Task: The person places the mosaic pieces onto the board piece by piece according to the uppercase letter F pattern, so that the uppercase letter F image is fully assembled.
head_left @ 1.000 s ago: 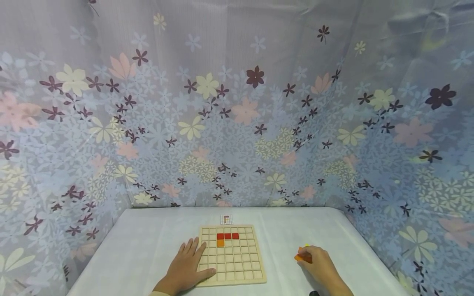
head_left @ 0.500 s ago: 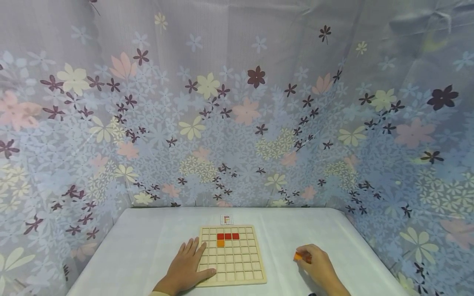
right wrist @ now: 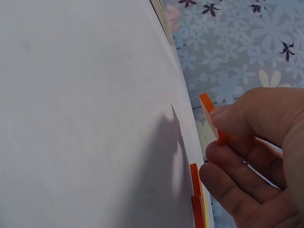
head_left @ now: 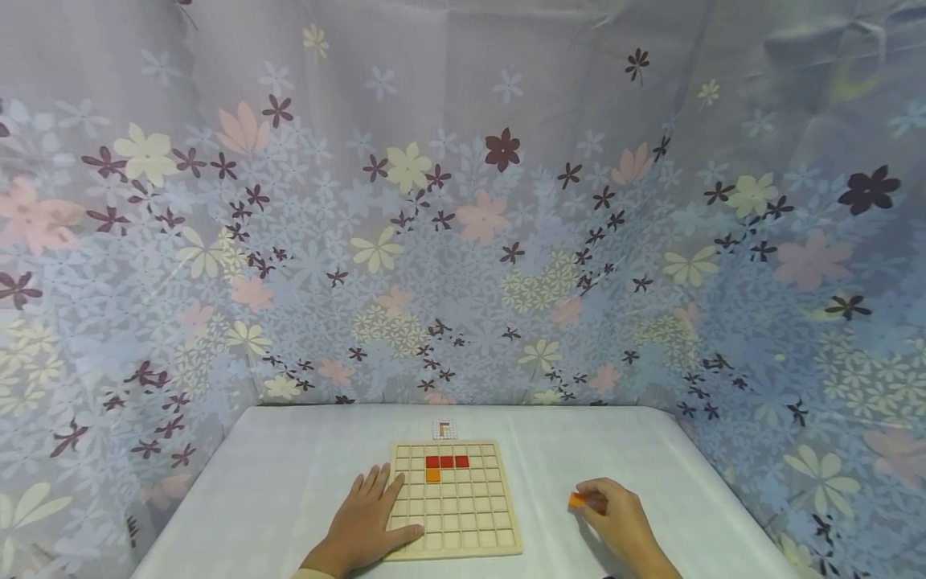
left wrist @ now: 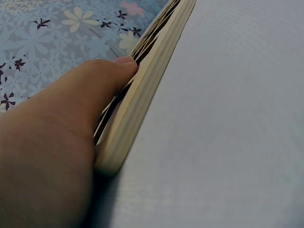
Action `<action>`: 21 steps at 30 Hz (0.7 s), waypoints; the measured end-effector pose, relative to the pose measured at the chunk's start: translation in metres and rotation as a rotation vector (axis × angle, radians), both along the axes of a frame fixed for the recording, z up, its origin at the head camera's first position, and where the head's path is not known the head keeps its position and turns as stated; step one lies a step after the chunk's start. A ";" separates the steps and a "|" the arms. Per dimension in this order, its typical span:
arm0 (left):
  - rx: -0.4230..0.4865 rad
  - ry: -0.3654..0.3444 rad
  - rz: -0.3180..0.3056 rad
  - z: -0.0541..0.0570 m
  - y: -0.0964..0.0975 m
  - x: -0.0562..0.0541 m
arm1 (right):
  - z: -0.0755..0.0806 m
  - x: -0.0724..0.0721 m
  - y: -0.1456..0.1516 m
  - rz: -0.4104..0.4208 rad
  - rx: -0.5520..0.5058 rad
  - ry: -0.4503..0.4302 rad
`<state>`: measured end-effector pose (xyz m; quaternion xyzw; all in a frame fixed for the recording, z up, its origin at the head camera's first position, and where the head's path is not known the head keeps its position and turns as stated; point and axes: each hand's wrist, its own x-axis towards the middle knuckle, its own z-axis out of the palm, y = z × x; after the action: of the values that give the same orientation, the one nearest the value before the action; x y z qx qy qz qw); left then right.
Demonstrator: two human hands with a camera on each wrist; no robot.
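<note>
My left hand (head_left: 365,519) lies with fingers spread along the left edge of a wooden grid board (head_left: 463,555), its thumb over the lower rim. In the left wrist view the thumb (left wrist: 107,76) rests on the board's side (left wrist: 147,71). Three red tiles (head_left: 447,462) fill a row of cells near the top, and an orange tile (head_left: 432,475) sits below the leftmost one. Right of the board, my right hand (head_left: 622,519) pinches another orange tile (right wrist: 206,105) between thumb and fingers, tilted and raised over the table.
More orange tiles (right wrist: 195,183) and a yellow edge (right wrist: 205,209) show below the right fingers. A small printed grid card (head_left: 444,429) lies behind the board on the white-covered table (head_left: 311,450). Flowered cloth (head_left: 463,281) hangs behind and at both sides.
My right hand has shifted slightly left with the orange tile, and the other orange and yellow pieces by its fingers no longer show in the head view. The left hand stays put.
</note>
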<state>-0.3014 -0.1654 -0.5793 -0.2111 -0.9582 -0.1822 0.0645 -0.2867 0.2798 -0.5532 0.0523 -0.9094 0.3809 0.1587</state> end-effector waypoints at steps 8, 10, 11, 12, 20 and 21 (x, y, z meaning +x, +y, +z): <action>0.005 0.004 0.004 -0.005 0.000 0.000 | -0.002 0.001 -0.001 0.002 -0.003 -0.004; 0.013 0.006 0.002 -0.005 0.000 0.000 | -0.002 0.001 -0.002 0.002 -0.005 -0.017; 0.017 0.012 -0.003 -0.003 0.000 -0.001 | -0.001 0.001 -0.002 0.003 -0.003 -0.018; 0.020 0.016 -0.007 -0.002 0.001 -0.002 | 0.000 0.001 -0.002 0.005 -0.002 -0.018; -0.010 0.014 0.004 -0.003 -0.001 -0.004 | 0.001 0.002 -0.005 0.024 0.019 -0.003; -0.016 0.011 0.005 -0.004 -0.002 -0.004 | 0.001 0.001 -0.005 0.023 0.024 -0.004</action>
<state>-0.3056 -0.1673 -0.5828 -0.2102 -0.9597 -0.1734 0.0686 -0.2858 0.2743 -0.5524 0.0639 -0.9136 0.3719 0.1518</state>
